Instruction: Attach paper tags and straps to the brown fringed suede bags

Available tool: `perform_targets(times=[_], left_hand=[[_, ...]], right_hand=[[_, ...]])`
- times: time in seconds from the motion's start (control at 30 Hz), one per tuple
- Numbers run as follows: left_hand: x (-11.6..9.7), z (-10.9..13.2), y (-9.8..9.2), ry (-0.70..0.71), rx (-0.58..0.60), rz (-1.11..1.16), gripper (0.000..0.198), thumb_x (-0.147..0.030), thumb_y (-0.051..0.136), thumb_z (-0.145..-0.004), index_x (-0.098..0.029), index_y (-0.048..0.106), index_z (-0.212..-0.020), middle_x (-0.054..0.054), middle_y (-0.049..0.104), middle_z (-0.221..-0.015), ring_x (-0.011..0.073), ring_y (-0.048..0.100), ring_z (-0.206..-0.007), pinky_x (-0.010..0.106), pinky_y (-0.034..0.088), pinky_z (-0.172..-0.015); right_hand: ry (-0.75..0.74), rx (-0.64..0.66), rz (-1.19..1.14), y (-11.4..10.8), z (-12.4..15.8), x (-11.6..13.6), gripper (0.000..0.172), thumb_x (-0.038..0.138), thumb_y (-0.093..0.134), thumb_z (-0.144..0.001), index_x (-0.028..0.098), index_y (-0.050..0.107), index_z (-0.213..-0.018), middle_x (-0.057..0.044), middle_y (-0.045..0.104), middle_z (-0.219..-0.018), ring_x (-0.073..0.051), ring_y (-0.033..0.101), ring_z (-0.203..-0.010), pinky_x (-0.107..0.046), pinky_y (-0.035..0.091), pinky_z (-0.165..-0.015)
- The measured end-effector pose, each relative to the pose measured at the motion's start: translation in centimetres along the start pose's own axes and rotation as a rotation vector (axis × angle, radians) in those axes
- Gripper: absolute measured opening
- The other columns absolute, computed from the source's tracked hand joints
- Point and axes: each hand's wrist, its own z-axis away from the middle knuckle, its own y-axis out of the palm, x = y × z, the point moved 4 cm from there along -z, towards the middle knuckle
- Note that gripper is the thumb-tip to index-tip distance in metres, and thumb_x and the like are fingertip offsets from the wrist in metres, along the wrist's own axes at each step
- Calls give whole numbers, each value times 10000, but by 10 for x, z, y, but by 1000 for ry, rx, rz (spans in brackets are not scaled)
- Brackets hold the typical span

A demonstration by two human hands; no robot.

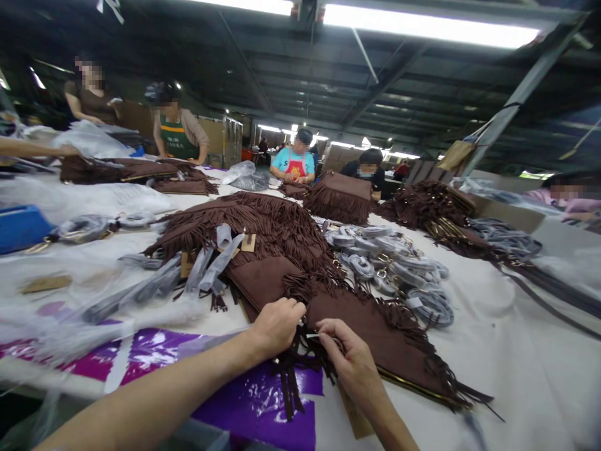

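A dark brown fringed bag [370, 326] with a gold zipper along its edge lies flat on the table in front of me. At its near left corner my left hand [278, 326] is closed, the fingertips curled by a small shiny fitting. Just right of it, my right hand [350, 357] pinches thumb and forefinger together at the same corner, with a small white piece [313, 336] showing at the fingertips. What the pinch holds is mostly hidden. Dark fringe strands [290, 382] hang below the hands. A brown card tag [353, 410] lies partly beneath my right wrist.
Another brown bag [263, 282] and a fringed heap [244, 219] lie beyond my hands. Wrapped coiled straps [389, 257] cover the middle right. Purple plastic [263, 401] and clear wrapping [70, 319] spread at left. Several co-workers stand around; a co-worker's arm [37, 148] reaches in at far left.
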Motion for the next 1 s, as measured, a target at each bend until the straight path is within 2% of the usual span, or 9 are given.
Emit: perform_targets(times=[0.17, 0.27, 0.33, 0.43, 0.5, 0.6, 0.83, 0.9, 1.0], left_hand=[[11, 2, -4, -21, -82, 209, 201, -20, 425, -763, -202, 463, -839, 21, 584, -860, 167, 555, -834, 268, 467, -767], [12, 4, -11, 11, -186, 368, 187, -22, 448, -716, -195, 457, -784, 14, 550, -830, 149, 525, -787, 245, 431, -708], [10, 6, -15, 14, -208, 439, 111, -93, 502, -750, -190, 452, -727, 10, 525, -775, 144, 502, -734, 247, 404, -658], [6, 11, -21, -7, -217, 517, 218, -239, 556, -825, -185, 427, -657, 9, 499, -735, 137, 485, -699, 250, 388, -636], [2, 15, -25, 17, -245, 563, 219, -215, 535, -843, -182, 418, -661, 26, 514, -803, 136, 503, -742, 244, 408, -671], [-3, 21, -28, 75, -271, 598, 161, -107, 476, -820, -184, 408, -696, 47, 518, -915, 132, 524, -799, 232, 437, -711], [-3, 24, -23, 82, -256, 448, 157, -41, 409, -781, -187, 463, -803, 59, 514, -936, 162, 557, -832, 268, 504, -744], [-3, 25, -23, 101, -267, 391, 280, -25, 387, -779, -175, 520, -975, 88, 520, -1072, 176, 577, -922, 292, 526, -812], [-5, 26, -24, 132, -295, 323, 490, -10, 379, -762, -179, 479, -1211, 131, 431, -1315, 207, 563, -1097, 336, 523, -920]], right_hand=[[38, -117, 98, -3, -8, 3, 260, 394, 497, -937, 207, 602, -791, -14, 594, -743, -200, 559, -691, -278, 426, -642], [9, -96, 129, 2, -12, 12, 266, 378, 499, -947, 207, 609, -775, -13, 594, -735, -193, 557, -676, -275, 416, -631], [-4, -89, 132, 6, -14, 15, 257, 366, 497, -948, 209, 610, -780, -11, 598, -735, -190, 556, -671, -272, 409, -628], [4, -110, 146, 9, -14, 12, 252, 358, 493, -947, 211, 602, -773, -6, 603, -727, -186, 554, -659, -269, 397, -626], [3, -129, 157, 9, -13, 10, 246, 351, 494, -947, 211, 598, -773, 1, 601, -720, -181, 556, -653, -264, 395, -628], [-18, -158, 160, 6, -8, 11, 242, 333, 493, -951, 212, 589, -765, 13, 583, -696, -169, 550, -630, -252, 392, -609], [-83, -149, 216, 7, -7, 16, 226, 268, 472, -929, 213, 550, -725, 21, 530, -665, -152, 506, -581, -257, 358, -572], [-76, -114, 229, 8, -10, 17, 216, 254, 462, -916, 215, 547, -722, 16, 536, -667, -156, 509, -583, -263, 353, -571], [-57, -73, 198, 6, -14, 20, 204, 252, 461, -901, 218, 547, -719, 16, 548, -662, -157, 515, -583, -260, 357, -566]])
